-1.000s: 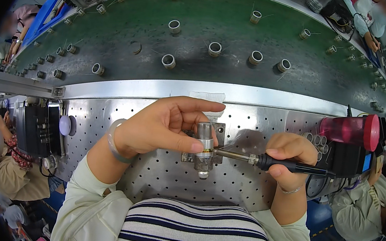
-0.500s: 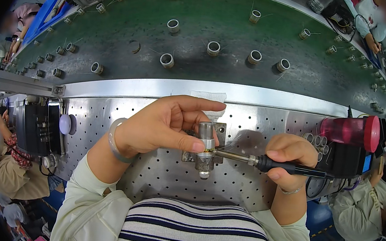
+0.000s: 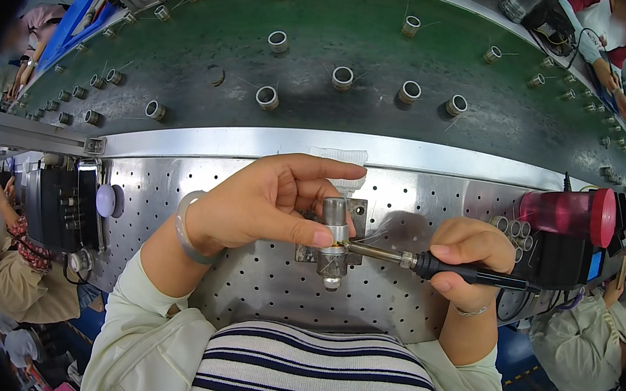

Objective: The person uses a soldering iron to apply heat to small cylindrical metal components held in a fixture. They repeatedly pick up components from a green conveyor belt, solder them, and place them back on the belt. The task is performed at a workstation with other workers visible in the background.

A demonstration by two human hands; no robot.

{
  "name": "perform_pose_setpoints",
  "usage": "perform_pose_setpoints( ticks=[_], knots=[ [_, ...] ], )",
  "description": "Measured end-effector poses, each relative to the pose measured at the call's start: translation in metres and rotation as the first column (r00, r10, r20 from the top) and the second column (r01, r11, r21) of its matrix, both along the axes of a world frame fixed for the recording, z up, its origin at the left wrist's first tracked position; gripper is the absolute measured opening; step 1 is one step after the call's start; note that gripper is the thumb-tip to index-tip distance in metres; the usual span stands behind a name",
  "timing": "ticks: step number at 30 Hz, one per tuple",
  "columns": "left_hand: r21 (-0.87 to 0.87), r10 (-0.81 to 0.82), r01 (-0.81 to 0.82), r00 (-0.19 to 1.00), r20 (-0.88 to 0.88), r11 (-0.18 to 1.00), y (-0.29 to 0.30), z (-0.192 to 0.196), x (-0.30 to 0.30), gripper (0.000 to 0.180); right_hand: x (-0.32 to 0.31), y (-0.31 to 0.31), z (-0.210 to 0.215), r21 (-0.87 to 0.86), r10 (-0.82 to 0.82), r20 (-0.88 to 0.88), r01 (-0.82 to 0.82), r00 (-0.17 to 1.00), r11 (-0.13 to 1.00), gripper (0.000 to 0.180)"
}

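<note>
My right hand (image 3: pixel 473 258) grips a soldering iron (image 3: pixel 479 275) by its black handle, held pen-like and pointing left. Its metal tip meets the side of a small silver metal ring (image 3: pixel 336 234), at a brownish-yellow spot. The ring sits around a dark metal cylinder (image 3: pixel 335 211) on a fixture, with a rounded silver knob (image 3: pixel 330 283) at the near end. My left hand (image 3: pixel 273 198) pinches the ring from the left, thumb on top and index finger stretched out above it. Its other fingertips are hidden behind the cylinder. A metal bracket plate (image 3: pixel 358 215) shows behind.
A green conveyor belt (image 3: pixel 324 40) beyond the perforated metal bench (image 3: pixel 255 282) carries several metal rings with thin wires. On the right stand a pink-red canister (image 3: pixel 561 213), several stacked rings (image 3: pixel 514 228) and a soldering station (image 3: pixel 567 262). At left sits a black device (image 3: pixel 57 207). Other people work on both sides.
The rings on the belt have drifted slightly left. Both my hands, the iron and the held ring stay almost in place. At the far right, co-workers' arms have shifted.
</note>
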State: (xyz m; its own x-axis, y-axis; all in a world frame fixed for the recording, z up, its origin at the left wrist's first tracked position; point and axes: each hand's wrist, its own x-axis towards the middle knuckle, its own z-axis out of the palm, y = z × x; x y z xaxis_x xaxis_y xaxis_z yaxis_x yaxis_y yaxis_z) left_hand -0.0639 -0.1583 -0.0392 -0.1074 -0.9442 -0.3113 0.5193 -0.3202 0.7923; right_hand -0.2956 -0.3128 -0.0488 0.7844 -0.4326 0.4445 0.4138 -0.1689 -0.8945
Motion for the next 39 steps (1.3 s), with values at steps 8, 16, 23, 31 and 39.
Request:
perform_pose_setpoints(
  ticks=[8,16,23,31,39],
  knots=[
    [0.027,0.019,-0.019,1.000,-0.004,0.999,0.000,0.005,-0.002,0.073,-0.002,-0.001,-0.003,0.056,-0.004,0.011,0.004,1.000,0.998,0.026],
    [0.033,0.021,-0.021,1.000,-0.009,0.999,-0.001,0.003,-0.003,0.074,-0.003,-0.002,-0.003,0.032,0.004,0.001,-0.004,1.000,0.999,0.026],
    [0.040,0.021,-0.021,1.000,-0.014,0.999,0.000,0.005,-0.002,0.074,-0.001,-0.001,0.001,-0.002,0.010,-0.006,-0.010,1.000,1.000,0.025],
    [0.061,0.062,-0.064,0.998,0.033,0.996,-0.001,0.012,-0.008,0.074,-0.001,-0.001,0.002,-0.023,-0.008,-0.019,0.007,1.000,1.000,0.023],
    [0.011,0.052,-0.051,0.998,-0.037,0.999,0.000,0.005,0.008,0.070,-0.001,0.002,-0.005,0.120,-0.164,0.037,0.159,0.986,0.980,0.030]
  ],
)
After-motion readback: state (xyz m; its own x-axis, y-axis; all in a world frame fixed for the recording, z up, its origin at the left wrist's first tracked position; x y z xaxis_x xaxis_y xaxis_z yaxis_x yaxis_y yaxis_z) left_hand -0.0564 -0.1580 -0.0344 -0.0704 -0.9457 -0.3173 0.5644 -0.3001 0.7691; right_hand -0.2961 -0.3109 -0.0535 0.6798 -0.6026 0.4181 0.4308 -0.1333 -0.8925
